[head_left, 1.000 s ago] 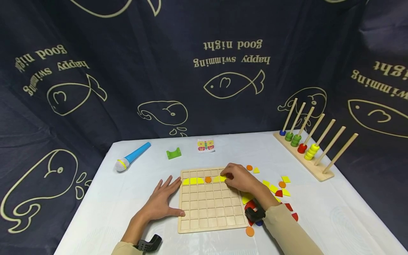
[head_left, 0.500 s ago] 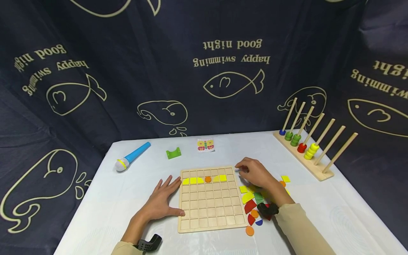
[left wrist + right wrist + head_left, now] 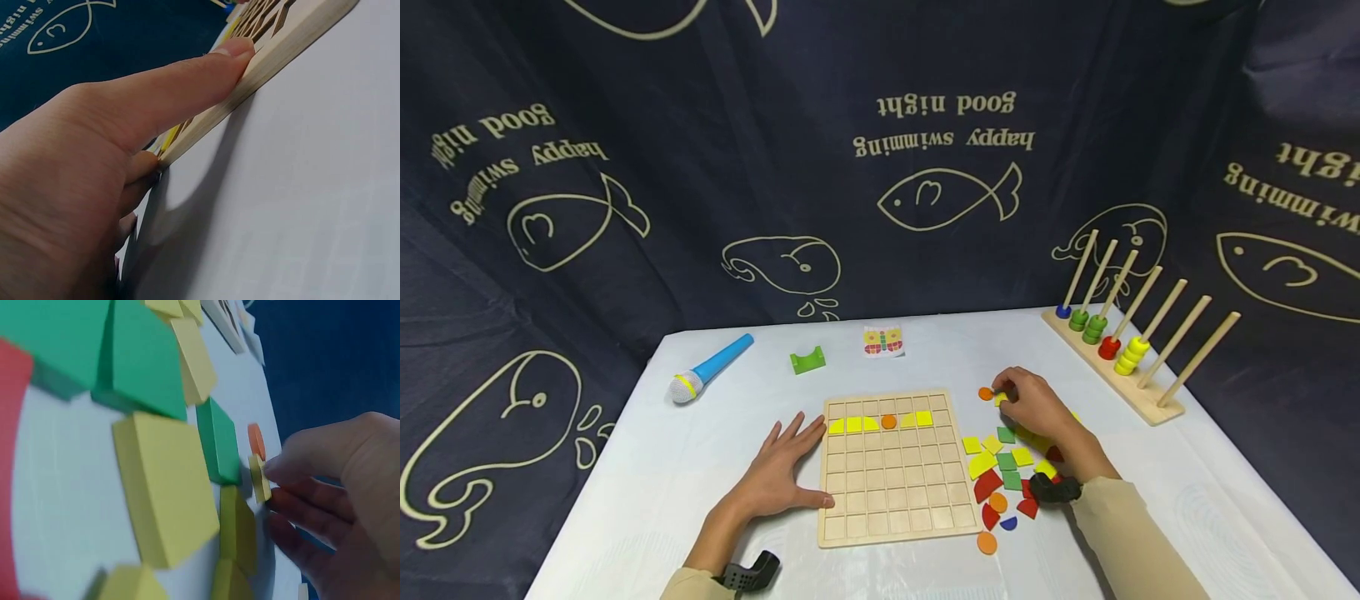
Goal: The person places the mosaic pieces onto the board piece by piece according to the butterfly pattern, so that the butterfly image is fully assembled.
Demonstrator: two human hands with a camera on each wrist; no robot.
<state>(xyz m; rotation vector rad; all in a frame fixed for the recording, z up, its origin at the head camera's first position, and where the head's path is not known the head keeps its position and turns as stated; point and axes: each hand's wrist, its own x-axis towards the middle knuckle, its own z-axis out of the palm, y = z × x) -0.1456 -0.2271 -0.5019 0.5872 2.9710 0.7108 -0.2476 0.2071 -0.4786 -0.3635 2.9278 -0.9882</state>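
A square wooden grid board (image 3: 897,479) lies on the white table. One of its upper rows holds several yellow pieces (image 3: 853,424) and an orange disc (image 3: 889,422). My left hand (image 3: 781,473) rests with spread fingers against the board's left edge, its thumb on the rim, as the left wrist view also shows. Right of the board, my right hand (image 3: 1036,408) is low over the table. In the right wrist view its thumb and fingers pinch a small yellow piece (image 3: 258,478), beside an orange disc (image 3: 255,440). Part of that yellow piece is hidden by the fingertips.
Loose yellow, green, red, orange and blue pieces (image 3: 1006,462) lie right of the board. A peg stand with coloured rings (image 3: 1120,371) stands at the far right. Behind the board are a butterfly card (image 3: 883,342), a green block (image 3: 808,360) and a toy microphone (image 3: 711,369).
My right hand has left the yellow square in the board's row and moved right to the small yellow piece on the table. My left hand stays where it was.
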